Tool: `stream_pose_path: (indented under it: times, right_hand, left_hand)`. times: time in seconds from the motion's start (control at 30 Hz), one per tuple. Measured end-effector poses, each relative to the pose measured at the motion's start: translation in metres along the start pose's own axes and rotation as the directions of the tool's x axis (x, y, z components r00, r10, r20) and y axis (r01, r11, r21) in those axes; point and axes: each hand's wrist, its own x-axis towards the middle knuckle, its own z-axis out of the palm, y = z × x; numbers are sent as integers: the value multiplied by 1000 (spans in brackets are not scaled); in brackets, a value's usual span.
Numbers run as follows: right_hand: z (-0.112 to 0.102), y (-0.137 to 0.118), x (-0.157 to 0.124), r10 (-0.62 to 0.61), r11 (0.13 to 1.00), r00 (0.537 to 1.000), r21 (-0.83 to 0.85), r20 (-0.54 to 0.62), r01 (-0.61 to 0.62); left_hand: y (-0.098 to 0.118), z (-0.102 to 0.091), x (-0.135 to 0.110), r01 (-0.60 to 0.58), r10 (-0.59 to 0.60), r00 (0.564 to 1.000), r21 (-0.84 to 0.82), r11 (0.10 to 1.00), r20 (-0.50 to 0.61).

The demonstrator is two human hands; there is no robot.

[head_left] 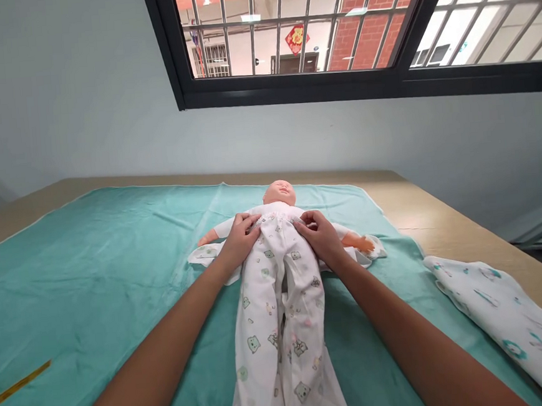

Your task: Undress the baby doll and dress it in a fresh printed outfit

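A baby doll (280, 194) lies on its back on a teal towel (93, 273), head toward the window. White printed trousers (279, 302) cover its body and legs, the waistband up at the chest. My left hand (239, 238) is closed on the left side of the waistband. My right hand (319, 235) pinches the right side of the same waistband. An open white garment (371, 251) lies spread under the doll, and the doll's bare arms stick out to both sides.
The towel covers a wooden table (421, 203) set against a pale wall under a barred window. A folded white cloth with teal prints (504, 310) lies at the right edge. A yellow strip (18, 387) lies on the towel at the near left.
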Motion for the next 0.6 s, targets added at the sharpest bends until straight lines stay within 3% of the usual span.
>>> stream_pose_path:
  times: [0.17, 0.3, 0.43, 0.6]
  right_hand:
    - [-2, -3, -3, -78, 996, 997, -34, 24, 78]
    - [0, 2, -8, -302, 937, 953, -193, -31, 290]
    - [-2, 5, -12, -475, 845, 880, -281, -4, 455]
    - [-7, 5, -11, -547, 778, 834, -326, 66, 537]
  left_hand:
    - [2, -3, 0, 10, -10, 1000, 0, 1000, -3]
    - [2, -4, 0, 50, -50, 999, 21, 999, 14]
    - [-1, -4, 0, -32, 32, 999, 79, 996, 6]
    - [-6, -4, 0, -176, 181, 983, 147, 973, -24]
